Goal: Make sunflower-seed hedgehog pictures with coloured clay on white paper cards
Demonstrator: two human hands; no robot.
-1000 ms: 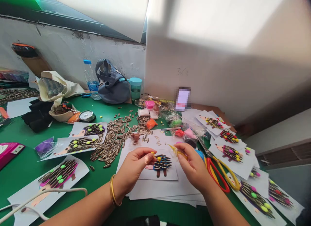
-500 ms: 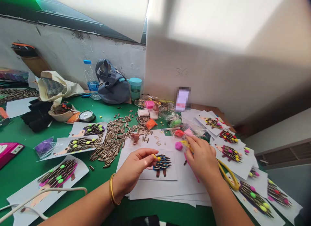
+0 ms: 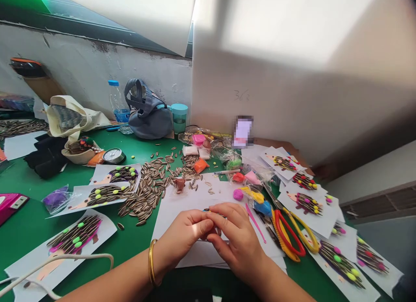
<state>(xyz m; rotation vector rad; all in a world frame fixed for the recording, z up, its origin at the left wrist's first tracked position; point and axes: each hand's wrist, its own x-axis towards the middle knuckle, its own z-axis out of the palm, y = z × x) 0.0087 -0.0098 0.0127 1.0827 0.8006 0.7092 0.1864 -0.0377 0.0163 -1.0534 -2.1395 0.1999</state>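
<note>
My left hand, with a gold bangle at the wrist, is closed in a pinch. It gripped a bit of yellow clay half a second ago; the fingers now hide what is in it. Against its fingertips lie the curled fingers of my right hand; anything in them is hidden. Beneath both hands is a paper hedgehog picture, mostly covered. Beyond the right hand lie a magenta clay ball, a bag of yellow clay, blue clay and a pink modelling stick.
Red-handled scissors and others with yellow handles lie at right. Sunflower seeds are heaped left of the white sheets. Seed hedgehog pictures flank both sides. A white cable crosses the lower left.
My right hand has left the yellow clay bag and come left to meet my left hand over the picture. The scissors and the pink stick now show fully.
</note>
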